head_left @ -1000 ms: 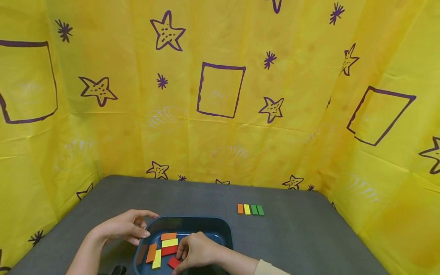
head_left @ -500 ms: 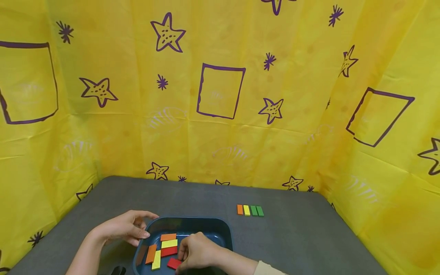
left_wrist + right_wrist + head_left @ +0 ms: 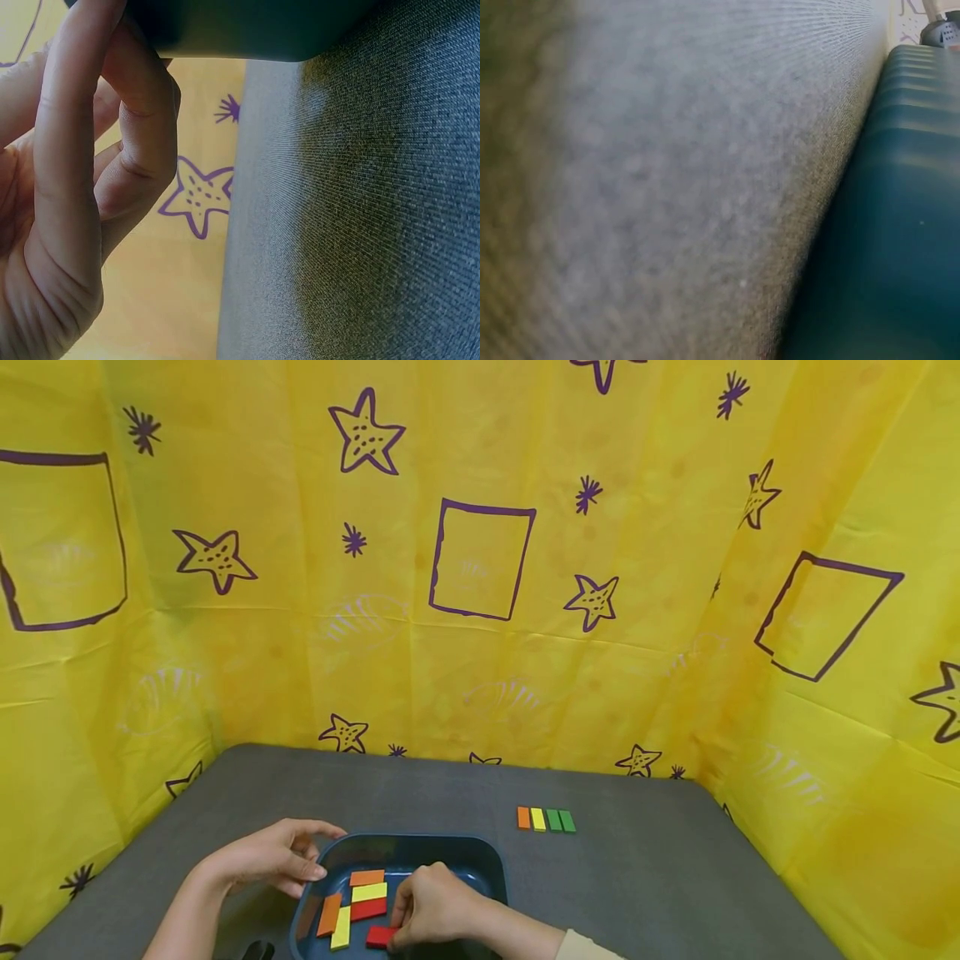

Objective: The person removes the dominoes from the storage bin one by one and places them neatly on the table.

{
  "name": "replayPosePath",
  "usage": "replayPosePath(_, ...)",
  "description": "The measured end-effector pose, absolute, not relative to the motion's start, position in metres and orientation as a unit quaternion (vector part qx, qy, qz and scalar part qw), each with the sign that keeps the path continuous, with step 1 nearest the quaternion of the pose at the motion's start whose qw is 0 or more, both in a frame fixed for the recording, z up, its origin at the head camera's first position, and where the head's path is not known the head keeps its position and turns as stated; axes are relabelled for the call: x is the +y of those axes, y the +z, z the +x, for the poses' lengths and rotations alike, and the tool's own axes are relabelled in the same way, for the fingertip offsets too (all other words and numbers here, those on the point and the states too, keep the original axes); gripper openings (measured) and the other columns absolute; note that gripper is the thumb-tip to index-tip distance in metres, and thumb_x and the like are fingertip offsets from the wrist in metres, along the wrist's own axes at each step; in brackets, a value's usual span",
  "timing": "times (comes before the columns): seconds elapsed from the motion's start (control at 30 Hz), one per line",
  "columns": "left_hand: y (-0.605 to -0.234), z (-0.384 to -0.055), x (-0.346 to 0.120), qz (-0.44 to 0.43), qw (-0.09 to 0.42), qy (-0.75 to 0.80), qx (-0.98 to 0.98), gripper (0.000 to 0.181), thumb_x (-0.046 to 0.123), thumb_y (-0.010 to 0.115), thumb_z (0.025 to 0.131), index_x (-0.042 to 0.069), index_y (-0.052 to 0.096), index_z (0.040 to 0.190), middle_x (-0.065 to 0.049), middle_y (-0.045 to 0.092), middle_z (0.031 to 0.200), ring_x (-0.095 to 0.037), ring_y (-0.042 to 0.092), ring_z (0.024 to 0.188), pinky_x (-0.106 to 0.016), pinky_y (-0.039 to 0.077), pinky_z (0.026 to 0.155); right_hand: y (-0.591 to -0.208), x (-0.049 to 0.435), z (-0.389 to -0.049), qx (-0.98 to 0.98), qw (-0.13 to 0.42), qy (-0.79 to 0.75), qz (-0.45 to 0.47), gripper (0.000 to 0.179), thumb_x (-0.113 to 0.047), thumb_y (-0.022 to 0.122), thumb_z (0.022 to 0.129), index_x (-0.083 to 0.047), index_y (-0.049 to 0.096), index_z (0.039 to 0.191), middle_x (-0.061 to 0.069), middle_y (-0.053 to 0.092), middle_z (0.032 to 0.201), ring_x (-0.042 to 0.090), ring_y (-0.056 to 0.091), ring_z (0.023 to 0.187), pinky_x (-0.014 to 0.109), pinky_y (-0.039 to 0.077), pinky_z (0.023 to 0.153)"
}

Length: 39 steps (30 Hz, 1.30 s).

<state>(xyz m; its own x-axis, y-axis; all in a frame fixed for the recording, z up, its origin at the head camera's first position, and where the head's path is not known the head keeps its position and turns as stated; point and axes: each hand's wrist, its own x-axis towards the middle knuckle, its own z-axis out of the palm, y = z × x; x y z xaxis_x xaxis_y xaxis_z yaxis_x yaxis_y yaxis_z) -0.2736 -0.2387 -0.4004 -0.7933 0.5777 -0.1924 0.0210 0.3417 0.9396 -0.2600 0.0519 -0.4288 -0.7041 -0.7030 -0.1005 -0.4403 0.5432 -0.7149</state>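
In the head view my left hand (image 3: 266,856) holds the left rear corner of a dark blue tray (image 3: 483,864), thumb on the rim. Its curled fingers lie against the tray's outside (image 3: 240,30) in the left wrist view. My right hand (image 3: 438,906) reaches inside and pinches the right end of a red block (image 3: 380,937) low over the tray floor. Beside it lie another red block (image 3: 368,909), two yellow blocks (image 3: 370,892) and two orange blocks (image 3: 367,877). The right wrist view shows the tray's outer wall (image 3: 892,247), not the hand.
On the grey table (image 3: 637,860), behind and right of the tray, stand an orange block (image 3: 523,817), a yellow block (image 3: 538,819) and two green blocks (image 3: 554,821) in a row. A black object (image 3: 259,950) sits at the front edge. Yellow patterned cloth (image 3: 480,693) surrounds the table.
The red block in my right hand has turned from slanted to nearly level, and the fingertips have shifted slightly right. My left hand has stayed on the tray.
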Motion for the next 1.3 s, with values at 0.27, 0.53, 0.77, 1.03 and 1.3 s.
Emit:
replayPosePath(0.27, -0.401, -0.275, -0.238, 0.2, 0.259, 0.542, 0.774, 0.067, 0.014, 0.066, 0.094, -0.013, 0.033, 0.145, -0.002, 0.057, 0.084, -0.007, 0.057, 0.065, -0.021, 0.056, 0.061, -0.424, 0.056, -0.262, 0.854, 0.172, -0.372, -0.321, 0.009, -0.014, 0.084, 0.077, -0.011, 0.075, 0.076, -0.008, 0.067, 0.064, -0.003, 0.056, 0.056, 0.015, 0.047, 0.054)
replayPosePath(0.53, -0.402, -0.274, -0.238, 0.19, 0.259, 0.543, 0.776, 0.067, 0.015, 0.066, 0.094, -0.013, 0.033, 0.145, -0.003, 0.057, 0.084, -0.008, 0.057, 0.064, -0.021, 0.056, 0.061, -0.422, 0.058, -0.262, 0.856, 0.107, -0.392, -0.319, 0.013, -0.018, 0.087, 0.074, -0.011, 0.077, 0.078, -0.008, 0.071, 0.066, -0.008, 0.058, 0.056, 0.014, 0.05, 0.055)
replayPosePath(0.77, -0.402, -0.274, -0.238, 0.189, 0.256, 0.542, 0.778, 0.066, 0.014, 0.066, 0.094, -0.014, 0.034, 0.145, -0.003, 0.057, 0.084, -0.008, 0.057, 0.065, -0.021, 0.056, 0.061, -0.417, 0.06, -0.266, 0.864, 0.089, -0.416, -0.271, 0.013, -0.019, 0.086, 0.075, -0.012, 0.078, 0.083, -0.007, 0.073, 0.071, -0.004, 0.06, 0.06, 0.016, 0.05, 0.057)
replayPosePath(1.03, -0.401, -0.275, -0.238, 0.182, 0.259, 0.542, 0.779, 0.068, 0.015, 0.067, 0.093, -0.013, 0.034, 0.145, -0.003, 0.058, 0.084, -0.008, 0.057, 0.064, -0.021, 0.056, 0.061, -0.408, 0.068, -0.272, 0.862, 0.034, -0.44, -0.25, 0.014, -0.021, 0.085, 0.076, -0.012, 0.079, 0.085, -0.002, 0.075, 0.074, -0.002, 0.061, 0.061, 0.017, 0.052, 0.058)
replayPosePath(1.3, -0.4, -0.274, -0.238, 0.19, 0.263, 0.542, 0.775, 0.068, 0.015, 0.067, 0.093, -0.013, 0.034, 0.145, -0.002, 0.057, 0.084, -0.008, 0.057, 0.065, -0.022, 0.056, 0.062, -0.397, 0.082, -0.285, 0.863, -0.03, -0.453, -0.22, 0.018, -0.023, 0.085, 0.076, -0.011, 0.078, 0.088, 0.001, 0.075, 0.075, 0.002, 0.064, 0.062, 0.021, 0.053, 0.057)
